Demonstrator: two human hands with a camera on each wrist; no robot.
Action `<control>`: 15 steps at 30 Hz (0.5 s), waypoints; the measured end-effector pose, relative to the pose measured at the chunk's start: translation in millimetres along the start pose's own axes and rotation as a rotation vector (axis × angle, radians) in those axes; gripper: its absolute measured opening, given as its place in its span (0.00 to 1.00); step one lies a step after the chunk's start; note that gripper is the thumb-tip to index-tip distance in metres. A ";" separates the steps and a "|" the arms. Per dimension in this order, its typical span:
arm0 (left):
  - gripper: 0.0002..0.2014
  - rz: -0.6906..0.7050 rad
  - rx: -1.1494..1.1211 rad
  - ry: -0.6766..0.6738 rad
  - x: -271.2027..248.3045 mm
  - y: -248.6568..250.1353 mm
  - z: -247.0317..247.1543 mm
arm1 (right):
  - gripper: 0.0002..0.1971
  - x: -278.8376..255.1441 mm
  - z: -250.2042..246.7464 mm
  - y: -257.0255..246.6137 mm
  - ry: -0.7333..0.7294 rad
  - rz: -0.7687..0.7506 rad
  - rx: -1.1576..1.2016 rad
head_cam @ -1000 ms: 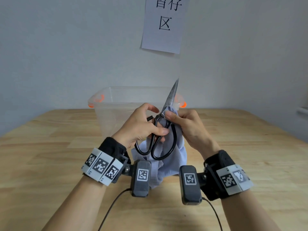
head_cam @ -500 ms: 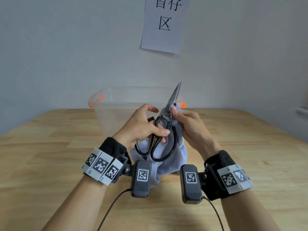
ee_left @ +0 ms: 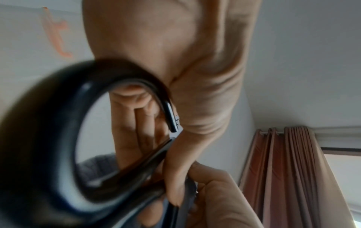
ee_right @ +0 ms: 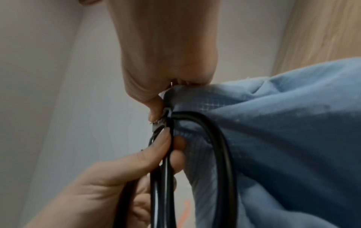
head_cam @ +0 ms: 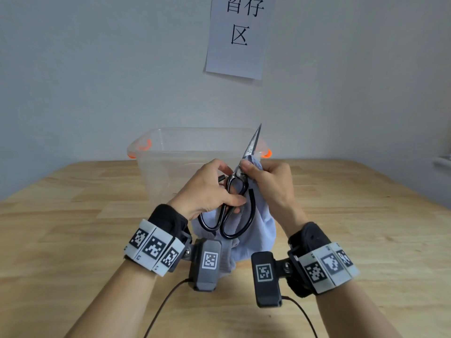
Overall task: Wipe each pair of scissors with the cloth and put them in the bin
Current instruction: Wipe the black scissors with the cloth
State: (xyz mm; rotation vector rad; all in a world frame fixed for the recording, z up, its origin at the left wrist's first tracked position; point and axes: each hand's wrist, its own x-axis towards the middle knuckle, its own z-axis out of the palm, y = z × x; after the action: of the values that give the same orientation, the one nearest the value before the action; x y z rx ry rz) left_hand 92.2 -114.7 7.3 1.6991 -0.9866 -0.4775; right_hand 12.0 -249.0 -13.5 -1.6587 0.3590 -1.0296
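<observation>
A pair of black-handled scissors (head_cam: 235, 206) points up and away over the table, blades closed. My left hand (head_cam: 207, 191) grips the handle loops, thumb across the front; the left wrist view shows a black loop (ee_left: 48, 123) close up. My right hand (head_cam: 266, 184) pinches the light blue cloth (head_cam: 258, 230) around the base of the blades near the pivot. The cloth (ee_right: 283, 138) hangs down behind the handles. The blade tip (head_cam: 256, 137) stands in front of the clear bin (head_cam: 195, 152).
The clear plastic bin has orange latches (head_cam: 144, 147) and stands at the back of the wooden table (head_cam: 73, 215), near the wall. A paper sign (head_cam: 239, 37) hangs on the wall above it. Camera cables trail from both wrists.
The right hand with the cloth has slid along the blades near the pivot, and the scissors have shifted slightly. The left hand keeps the same hold on the handles.
</observation>
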 end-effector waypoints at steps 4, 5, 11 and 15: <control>0.28 0.039 0.061 -0.011 0.6 -4.3 -1.4 | 0.29 0.6 0.0 3.8 0.036 0.024 0.047; 0.27 0.050 0.074 -0.018 0.6 -4.5 -1.7 | 0.28 0.5 0.8 4.3 0.057 0.024 0.055; 0.18 0.144 0.123 -0.039 -1.1 -2.0 -2.9 | 0.28 -3.3 6.9 4.8 0.177 -0.007 0.057; 0.18 0.157 0.152 -0.037 0.6 -4.2 -1.9 | 0.28 -4.9 7.8 4.3 0.256 -0.048 -0.015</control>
State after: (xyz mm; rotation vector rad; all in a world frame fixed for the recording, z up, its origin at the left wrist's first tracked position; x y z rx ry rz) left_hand 95.4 -113.6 4.2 1.7359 -1.1987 -0.3396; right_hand 16.3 -242.2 -19.7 -1.5578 0.4970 -1.2824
